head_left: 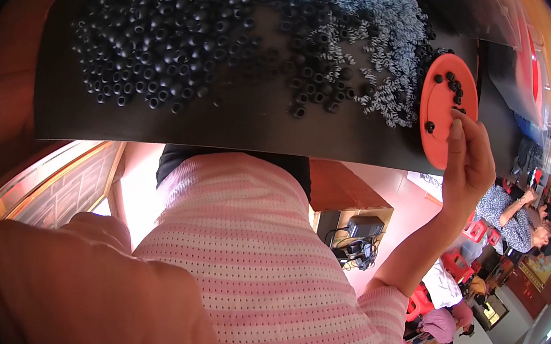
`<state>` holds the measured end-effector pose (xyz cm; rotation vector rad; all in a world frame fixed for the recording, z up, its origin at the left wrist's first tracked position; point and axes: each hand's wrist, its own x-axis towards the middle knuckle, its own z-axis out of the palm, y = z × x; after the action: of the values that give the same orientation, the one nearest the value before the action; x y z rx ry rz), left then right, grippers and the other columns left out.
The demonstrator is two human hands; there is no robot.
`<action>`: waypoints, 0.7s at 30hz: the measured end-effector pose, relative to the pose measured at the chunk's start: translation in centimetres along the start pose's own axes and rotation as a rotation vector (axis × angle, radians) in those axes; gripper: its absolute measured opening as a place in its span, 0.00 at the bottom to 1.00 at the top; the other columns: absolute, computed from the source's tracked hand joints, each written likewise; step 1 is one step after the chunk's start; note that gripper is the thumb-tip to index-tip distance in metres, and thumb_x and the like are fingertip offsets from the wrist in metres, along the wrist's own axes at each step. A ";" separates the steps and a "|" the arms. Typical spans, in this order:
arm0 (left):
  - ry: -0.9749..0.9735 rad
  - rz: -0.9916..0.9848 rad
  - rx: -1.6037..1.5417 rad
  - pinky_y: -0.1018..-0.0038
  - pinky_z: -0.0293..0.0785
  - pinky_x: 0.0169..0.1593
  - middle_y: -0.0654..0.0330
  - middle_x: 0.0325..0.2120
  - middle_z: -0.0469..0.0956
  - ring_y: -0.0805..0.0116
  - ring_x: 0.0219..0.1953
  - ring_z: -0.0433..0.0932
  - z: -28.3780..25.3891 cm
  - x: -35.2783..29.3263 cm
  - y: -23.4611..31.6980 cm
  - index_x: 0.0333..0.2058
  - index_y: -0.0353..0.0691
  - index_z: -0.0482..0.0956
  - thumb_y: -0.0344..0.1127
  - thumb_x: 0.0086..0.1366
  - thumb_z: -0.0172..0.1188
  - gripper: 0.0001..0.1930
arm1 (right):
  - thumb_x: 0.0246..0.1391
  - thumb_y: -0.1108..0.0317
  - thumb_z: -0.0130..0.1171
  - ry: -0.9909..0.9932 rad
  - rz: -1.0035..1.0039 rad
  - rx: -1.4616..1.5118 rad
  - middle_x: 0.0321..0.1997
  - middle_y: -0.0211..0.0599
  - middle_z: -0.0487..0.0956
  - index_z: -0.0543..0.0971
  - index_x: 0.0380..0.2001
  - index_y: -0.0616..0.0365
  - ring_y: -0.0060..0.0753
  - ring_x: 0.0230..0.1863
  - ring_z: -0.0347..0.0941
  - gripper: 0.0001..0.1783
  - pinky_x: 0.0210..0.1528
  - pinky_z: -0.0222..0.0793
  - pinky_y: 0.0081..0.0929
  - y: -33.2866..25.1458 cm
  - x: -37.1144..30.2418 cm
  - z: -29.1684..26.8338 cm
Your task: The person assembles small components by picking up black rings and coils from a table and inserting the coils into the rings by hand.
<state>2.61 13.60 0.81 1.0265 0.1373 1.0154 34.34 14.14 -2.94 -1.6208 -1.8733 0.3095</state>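
Note:
At the right end of the dark table [239, 130], my right hand [473, 155] reaches over a red oval plate [433, 147]. Its thumb and fingertips are pinched together at the plate, right beside a small black part; whether they grip it is too small to make out. Several black parts [453, 84] lie on the plate. My left hand [97, 281] looms large and blurred at the lower left, very near the camera, with its fingers hidden. A wide heap of small black hollow caps [162, 34] covers the table's left and middle. Beside it lies a pile of pale little springs [394, 42], partly mixed with caps.
Clear plastic bags [514, 22] stand past the plate at the far right. Under the table's edge is a brown box [349, 188] with a black power adapter [365, 226] and cables. Other people [514, 218] sit at the right among red stools [460, 267].

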 end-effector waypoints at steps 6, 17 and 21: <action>-0.001 0.048 -0.105 0.78 0.55 0.18 0.59 0.20 0.71 0.75 0.15 0.65 -0.9 -2.4 2.6 0.38 0.33 0.76 0.30 0.62 0.52 0.09 | 0.53 0.78 0.56 -0.143 -0.159 0.044 0.24 0.32 0.69 0.76 0.35 0.66 0.21 0.24 0.64 0.06 0.26 0.59 0.18 -2.7 1.5 3.5; -0.124 0.073 -0.408 0.79 0.44 0.14 0.64 0.15 0.69 0.79 0.10 0.60 -2.6 -4.1 4.8 0.37 0.33 0.76 0.24 0.59 0.55 0.08 | 0.49 0.74 0.60 -0.454 -0.129 -0.011 0.31 0.39 0.71 0.72 0.37 0.56 0.46 0.26 0.72 0.12 0.25 0.66 0.36 -2.9 -1.1 7.4; -0.016 0.054 -0.361 0.79 0.44 0.14 0.61 0.17 0.71 0.78 0.09 0.57 -3.9 -5.3 3.5 0.31 0.39 0.75 0.27 0.57 0.55 0.03 | 0.47 0.78 0.61 -0.403 -0.226 -0.078 0.32 0.40 0.72 0.73 0.38 0.60 0.40 0.25 0.75 0.13 0.24 0.68 0.33 -3.3 -1.6 8.6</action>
<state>-4.64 12.56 -0.42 0.7119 -0.0864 1.0357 26.60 13.86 -8.19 -1.4542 -2.3743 0.4995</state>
